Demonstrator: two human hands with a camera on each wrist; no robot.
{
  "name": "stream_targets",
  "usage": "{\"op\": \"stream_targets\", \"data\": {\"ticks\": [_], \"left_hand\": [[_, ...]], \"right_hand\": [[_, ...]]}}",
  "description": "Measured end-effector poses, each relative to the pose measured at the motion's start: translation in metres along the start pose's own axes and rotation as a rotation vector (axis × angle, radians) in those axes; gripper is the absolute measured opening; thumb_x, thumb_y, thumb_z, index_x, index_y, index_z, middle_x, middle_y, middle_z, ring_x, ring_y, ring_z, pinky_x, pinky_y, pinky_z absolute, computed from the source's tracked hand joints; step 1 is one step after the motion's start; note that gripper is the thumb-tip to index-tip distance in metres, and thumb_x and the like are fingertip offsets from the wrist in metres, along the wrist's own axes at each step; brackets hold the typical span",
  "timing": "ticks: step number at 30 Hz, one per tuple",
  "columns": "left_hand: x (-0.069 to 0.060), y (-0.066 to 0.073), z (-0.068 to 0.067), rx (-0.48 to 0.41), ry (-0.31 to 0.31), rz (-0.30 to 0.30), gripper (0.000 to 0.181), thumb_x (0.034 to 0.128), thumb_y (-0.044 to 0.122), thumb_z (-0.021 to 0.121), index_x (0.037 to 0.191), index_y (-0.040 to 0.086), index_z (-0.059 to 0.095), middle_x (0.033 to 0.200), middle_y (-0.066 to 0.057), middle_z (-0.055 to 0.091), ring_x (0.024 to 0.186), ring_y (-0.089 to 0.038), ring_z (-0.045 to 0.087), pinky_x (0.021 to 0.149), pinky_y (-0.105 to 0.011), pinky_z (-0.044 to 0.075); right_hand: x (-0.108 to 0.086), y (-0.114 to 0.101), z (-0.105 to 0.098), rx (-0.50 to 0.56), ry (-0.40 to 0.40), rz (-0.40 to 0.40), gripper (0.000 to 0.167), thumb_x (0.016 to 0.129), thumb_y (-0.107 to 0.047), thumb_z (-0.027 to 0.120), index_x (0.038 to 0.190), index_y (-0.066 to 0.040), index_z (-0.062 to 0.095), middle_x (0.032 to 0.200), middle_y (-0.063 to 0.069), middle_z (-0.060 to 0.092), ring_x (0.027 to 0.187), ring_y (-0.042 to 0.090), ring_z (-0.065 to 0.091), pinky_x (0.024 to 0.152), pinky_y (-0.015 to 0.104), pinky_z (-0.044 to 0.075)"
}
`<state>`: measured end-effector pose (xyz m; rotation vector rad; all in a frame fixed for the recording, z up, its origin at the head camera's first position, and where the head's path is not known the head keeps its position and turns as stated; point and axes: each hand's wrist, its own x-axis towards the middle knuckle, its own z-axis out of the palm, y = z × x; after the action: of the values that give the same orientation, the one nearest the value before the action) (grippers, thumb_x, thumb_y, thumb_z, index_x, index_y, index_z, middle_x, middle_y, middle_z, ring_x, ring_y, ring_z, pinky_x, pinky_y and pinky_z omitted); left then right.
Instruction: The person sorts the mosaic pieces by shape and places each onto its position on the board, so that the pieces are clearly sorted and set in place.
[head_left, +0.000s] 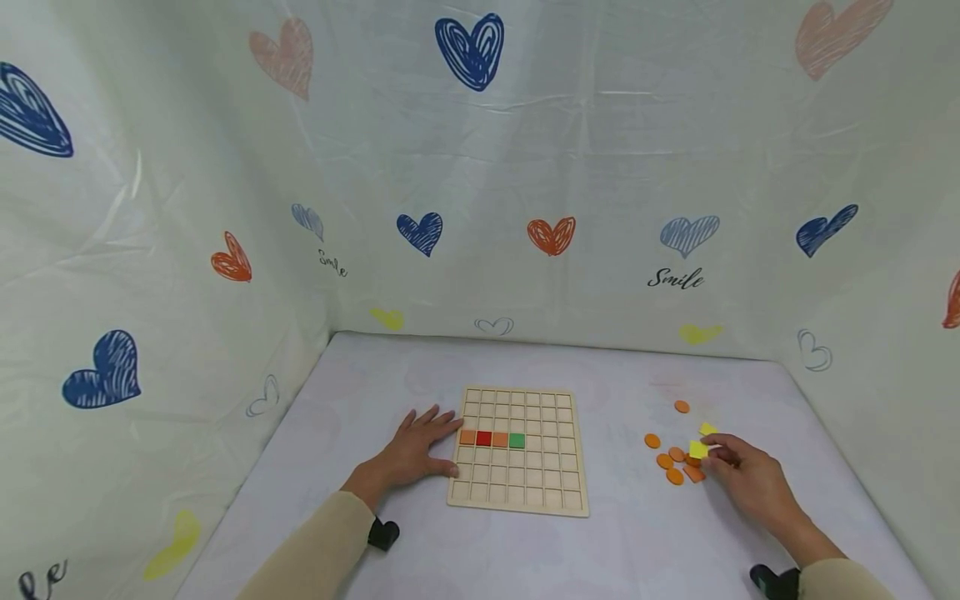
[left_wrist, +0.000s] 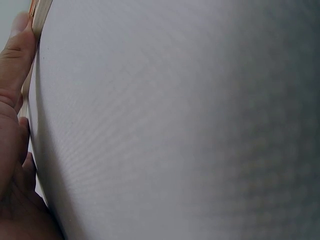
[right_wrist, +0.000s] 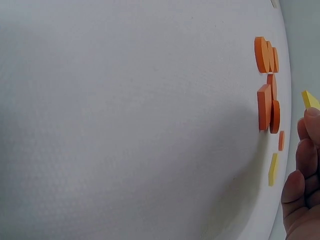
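Note:
My left hand (head_left: 414, 450) rests with spread fingers at the left edge of a wooden grid board (head_left: 517, 511). One row of the board holds an orange square (head_left: 467, 437), a red square (head_left: 483, 438), another orange square and a green square (head_left: 517, 441). Over at the right, my right hand (head_left: 752, 483) pinches a yellow square (head_left: 698, 450), raised above the table in the right wrist view, where the yellow piece (right_wrist: 310, 100) shows at the fingertips. Another yellow square (right_wrist: 273, 169) lies beyond the orange pieces.
Several orange discs (head_left: 652, 441) and an orange square (head_left: 694, 473) lie loose on the white table (head_left: 375, 367), left of my right hand. One disc (head_left: 682, 407) lies farther back. A curtain printed with hearts (head_left: 495, 167) stands behind and at both sides.

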<state>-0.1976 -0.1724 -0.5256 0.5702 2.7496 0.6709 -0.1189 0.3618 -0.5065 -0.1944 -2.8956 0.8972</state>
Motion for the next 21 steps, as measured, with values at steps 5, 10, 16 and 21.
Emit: {"op": "stream_targets", "data": {"ticks": [5,10,16,21], "left_hand": [[0.000,-0.001,0.001,0.004,0.005,0.004,0.091,0.0829,0.054,0.085,0.161,0.027,0.047,0.170,-0.002,0.039,0.164,-0.031,0.019,0.133,-0.059,0.004],[0.001,-0.002,0.002,0.010,0.005,0.005,0.090,0.0833,0.055,0.084,0.161,0.027,0.047,0.170,-0.002,0.039,0.164,-0.031,0.018,0.133,-0.059,0.004],[0.001,-0.001,0.001,0.014,0.003,0.002,0.090,0.0834,0.054,0.085,0.161,0.027,0.047,0.171,-0.001,0.038,0.164,-0.031,0.018,0.134,-0.059,0.004],[0.001,-0.001,0.001,0.015,0.000,0.003,0.089,0.0836,0.053,0.085,0.161,0.028,0.047,0.171,-0.001,0.039,0.164,-0.031,0.018,0.133,-0.059,0.004]], "right_hand": [[0.001,-0.003,0.000,0.004,-0.004,-0.026,0.030,0.096,-0.006,0.072,0.126,-0.001,0.068,0.101,0.016,0.075,0.083,0.021,0.060,0.058,0.021,0.048],[0.003,-0.007,0.001,0.015,-0.014,-0.039,0.030,0.097,-0.008,0.072,0.127,-0.002,0.069,0.104,0.018,0.075,0.085,0.021,0.062,0.061,0.020,0.049],[0.006,-0.010,0.007,0.030,-0.027,-0.025,0.029,0.099,-0.010,0.072,0.127,-0.002,0.068,0.099,0.012,0.074,0.082,0.020,0.058,0.058,0.020,0.049],[0.009,-0.015,0.008,0.036,-0.052,-0.007,0.029,0.100,-0.008,0.070,0.128,-0.002,0.067,0.101,0.013,0.073,0.084,0.022,0.059,0.059,0.020,0.049]]}}
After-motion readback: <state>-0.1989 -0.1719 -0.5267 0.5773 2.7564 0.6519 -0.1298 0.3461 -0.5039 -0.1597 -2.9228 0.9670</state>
